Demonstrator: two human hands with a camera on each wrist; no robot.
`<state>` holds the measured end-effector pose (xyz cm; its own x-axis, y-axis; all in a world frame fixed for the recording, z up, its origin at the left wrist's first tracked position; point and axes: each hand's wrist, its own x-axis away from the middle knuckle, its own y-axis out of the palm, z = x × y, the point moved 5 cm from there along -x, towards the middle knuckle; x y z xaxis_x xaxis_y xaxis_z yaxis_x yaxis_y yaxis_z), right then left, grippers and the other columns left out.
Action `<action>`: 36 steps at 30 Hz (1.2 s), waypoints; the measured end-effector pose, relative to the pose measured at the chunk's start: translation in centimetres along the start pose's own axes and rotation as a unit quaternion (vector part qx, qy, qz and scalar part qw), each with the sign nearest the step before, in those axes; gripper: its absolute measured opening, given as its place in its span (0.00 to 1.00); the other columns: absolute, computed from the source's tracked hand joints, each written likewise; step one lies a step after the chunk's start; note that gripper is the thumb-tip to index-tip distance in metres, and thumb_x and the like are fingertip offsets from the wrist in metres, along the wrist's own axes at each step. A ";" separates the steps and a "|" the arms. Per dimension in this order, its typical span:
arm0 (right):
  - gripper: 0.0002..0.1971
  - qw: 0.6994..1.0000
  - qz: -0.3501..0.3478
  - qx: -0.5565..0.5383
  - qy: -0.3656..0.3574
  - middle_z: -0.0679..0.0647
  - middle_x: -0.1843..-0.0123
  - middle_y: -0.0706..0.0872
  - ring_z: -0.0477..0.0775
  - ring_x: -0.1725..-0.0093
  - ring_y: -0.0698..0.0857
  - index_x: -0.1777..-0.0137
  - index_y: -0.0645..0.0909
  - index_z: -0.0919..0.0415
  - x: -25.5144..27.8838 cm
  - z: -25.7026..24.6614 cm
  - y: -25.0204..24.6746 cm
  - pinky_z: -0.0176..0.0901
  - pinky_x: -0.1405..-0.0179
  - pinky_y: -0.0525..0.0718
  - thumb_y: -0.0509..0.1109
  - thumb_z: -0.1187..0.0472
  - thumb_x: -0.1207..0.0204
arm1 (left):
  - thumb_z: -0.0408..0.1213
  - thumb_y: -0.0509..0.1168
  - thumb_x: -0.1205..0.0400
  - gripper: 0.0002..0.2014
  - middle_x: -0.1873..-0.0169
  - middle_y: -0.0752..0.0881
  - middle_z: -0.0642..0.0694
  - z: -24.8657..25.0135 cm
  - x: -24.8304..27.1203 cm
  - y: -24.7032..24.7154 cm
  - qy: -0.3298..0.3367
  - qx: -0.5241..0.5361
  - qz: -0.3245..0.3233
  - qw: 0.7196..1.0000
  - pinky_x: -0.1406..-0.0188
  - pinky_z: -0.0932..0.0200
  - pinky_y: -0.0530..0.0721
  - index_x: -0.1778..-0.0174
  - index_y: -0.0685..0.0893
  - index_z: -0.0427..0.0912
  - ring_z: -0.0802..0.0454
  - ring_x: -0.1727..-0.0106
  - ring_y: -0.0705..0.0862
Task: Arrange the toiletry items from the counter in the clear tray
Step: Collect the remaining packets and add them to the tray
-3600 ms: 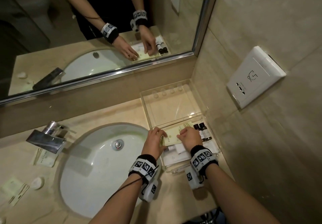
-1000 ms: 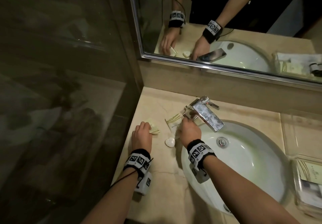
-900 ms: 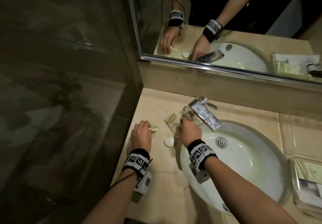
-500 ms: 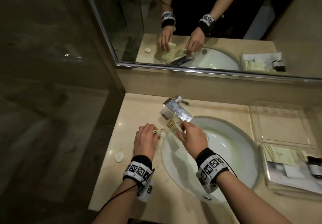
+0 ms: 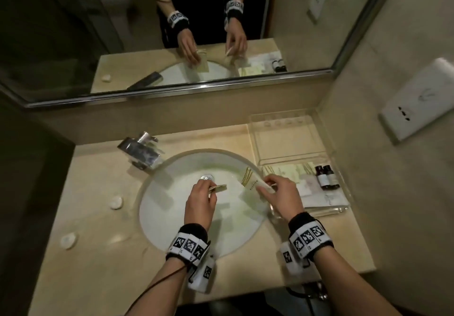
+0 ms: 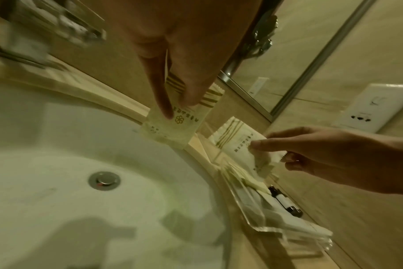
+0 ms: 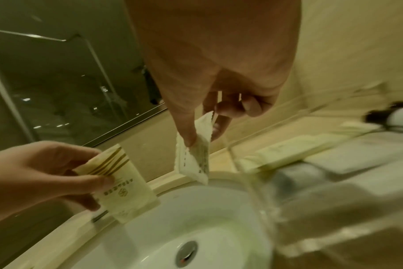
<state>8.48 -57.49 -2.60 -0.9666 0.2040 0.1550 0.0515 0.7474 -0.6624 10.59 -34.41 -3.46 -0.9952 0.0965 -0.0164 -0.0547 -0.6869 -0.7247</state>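
Observation:
My left hand (image 5: 208, 191) pinches a small cream sachet (image 5: 219, 188) with gold stripes above the sink; the same sachet (image 6: 173, 125) hangs from thumb and finger in the left wrist view. My right hand (image 5: 269, 186) pinches a longer cream sachet (image 5: 250, 182) at one end, over the basin's right rim, just left of the clear tray (image 5: 328, 209). In the right wrist view that sachet (image 7: 193, 160) dangles from my fingertips. The tray holds flat packets and two dark bottles (image 5: 325, 176).
The white sink (image 5: 172, 207) fills the counter's middle, with a chrome faucet (image 5: 141, 153) behind it. Two small round soaps (image 5: 116, 202) (image 5: 68, 239) lie on the left counter. A clear empty section (image 5: 285, 138) sits behind the tray. A wall socket (image 5: 417, 102) is at right.
Both hands have carried their sachets rightward, from the counter beside the faucet to over the basin; the right one is now near the tray. The view has swung right.

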 end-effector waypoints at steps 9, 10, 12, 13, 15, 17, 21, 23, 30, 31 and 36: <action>0.16 0.996 -0.023 -0.029 0.075 0.45 0.52 0.85 0.40 0.63 0.78 0.39 0.83 0.56 -0.4 9.0 -6.7 0.31 0.63 0.72 0.76 0.54 0.25 | 0.26 0.66 0.23 0.09 0.52 0.79 0.50 6.1 0.4 6.6 0.063 0.037 -0.068 0.995 0.44 0.55 0.84 0.52 0.81 0.42 0.56 0.51 0.81; 0.16 0.996 -0.036 -0.037 0.076 0.46 0.49 0.86 0.44 0.60 0.82 0.38 0.83 0.55 -0.4 9.4 -6.8 0.30 0.62 0.73 0.76 0.54 0.25 | 0.28 0.68 0.23 0.07 0.52 0.80 0.50 6.4 0.4 6.9 0.060 0.045 -0.078 0.994 0.43 0.56 0.84 0.52 0.81 0.42 0.58 0.51 0.81; 0.16 0.993 -0.060 -0.058 0.078 0.51 0.36 0.85 0.54 0.41 0.84 0.38 0.84 0.53 -0.6 10.2 -6.8 0.36 0.50 0.76 0.77 0.55 0.26 | 0.34 0.73 0.25 0.08 0.53 0.80 0.51 6.7 0.6 7.4 0.050 0.075 -0.085 0.992 0.43 0.60 0.84 0.53 0.81 0.43 0.60 0.51 0.82; 0.16 0.992 -0.069 -0.062 0.081 0.50 0.34 0.84 0.55 0.36 0.82 0.40 0.84 0.52 -0.7 10.6 -6.6 0.38 0.47 0.76 0.78 0.56 0.27 | 0.37 0.75 0.27 0.10 0.54 0.81 0.51 6.7 0.7 7.5 0.039 0.093 -0.078 0.992 0.44 0.63 0.84 0.54 0.82 0.43 0.61 0.51 0.83; 0.17 0.989 -0.077 -0.064 0.105 0.50 0.38 0.83 0.52 0.39 0.81 0.43 0.83 0.55 -0.8 11.3 -6.2 0.39 0.48 0.78 0.80 0.58 0.30 | 0.44 0.78 0.30 0.14 0.55 0.82 0.52 6.8 1.1 7.4 0.009 0.119 -0.058 0.991 0.47 0.68 0.83 0.56 0.82 0.44 0.61 0.52 0.83; 0.21 0.986 -0.075 -0.068 0.135 0.53 0.44 0.84 0.51 0.48 0.83 0.43 0.79 0.60 -0.8 11.9 -5.8 0.33 0.60 0.79 0.82 0.59 0.32 | 0.50 0.78 0.31 0.15 0.57 0.82 0.53 6.7 1.6 7.4 -0.018 0.128 -0.042 0.991 0.49 0.71 0.82 0.58 0.83 0.45 0.62 0.53 0.84; 0.24 0.985 -0.051 -0.057 0.155 0.51 0.52 0.82 0.51 0.53 0.83 0.44 0.74 0.61 -0.9 12.1 -5.0 0.27 0.66 0.75 0.83 0.59 0.33 | 0.56 0.74 0.29 0.16 0.59 0.84 0.53 6.8 2.1 7.4 -0.052 0.147 -0.021 0.987 0.49 0.68 0.83 0.62 0.82 0.47 0.62 0.54 0.85; 0.24 0.987 -0.035 -0.039 0.155 0.52 0.52 0.82 0.54 0.51 0.84 0.46 0.72 0.60 -1.1 12.2 -4.8 0.34 0.60 0.79 0.84 0.58 0.34 | 0.57 0.73 0.28 0.16 0.59 0.84 0.52 6.8 2.3 7.5 -0.060 0.148 -0.018 0.987 0.49 0.66 0.83 0.63 0.82 0.47 0.62 0.54 0.85; 0.25 0.995 0.010 0.036 0.092 0.51 0.53 0.80 0.51 0.55 0.81 0.49 0.72 0.57 -0.7 12.3 -4.8 0.46 0.53 0.84 0.84 0.52 0.36 | 0.54 0.72 0.25 0.15 0.59 0.85 0.50 7.3 2.2 7.6 -0.073 0.151 -0.013 0.986 0.52 0.73 0.81 0.64 0.82 0.46 0.64 0.56 0.85; 0.25 0.996 0.019 0.034 0.086 0.51 0.52 0.79 0.50 0.54 0.81 0.48 0.72 0.56 -0.6 12.4 -4.9 0.45 0.53 0.85 0.83 0.51 0.35 | 0.53 0.72 0.25 0.15 0.59 0.85 0.50 7.6 2.1 7.6 -0.071 0.153 -0.014 0.986 0.52 0.73 0.81 0.64 0.82 0.45 0.64 0.56 0.85; 0.19 0.996 0.035 -0.019 0.075 0.49 0.52 0.81 0.49 0.56 0.82 0.49 0.75 0.55 -0.5 13.1 -5.5 0.43 0.55 0.85 0.80 0.51 0.31 | 0.42 0.71 0.23 0.07 0.61 0.85 0.50 8.7 1.2 7.9 -0.035 0.153 -0.018 0.987 0.52 0.71 0.81 0.64 0.83 0.45 0.63 0.56 0.85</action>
<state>5.35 -70.03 -8.62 -0.9119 0.3472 0.2187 0.1305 0.7507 -0.6476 8.24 -46.00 -3.22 -0.9947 0.0825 0.0617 -0.1021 -0.8700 -0.4823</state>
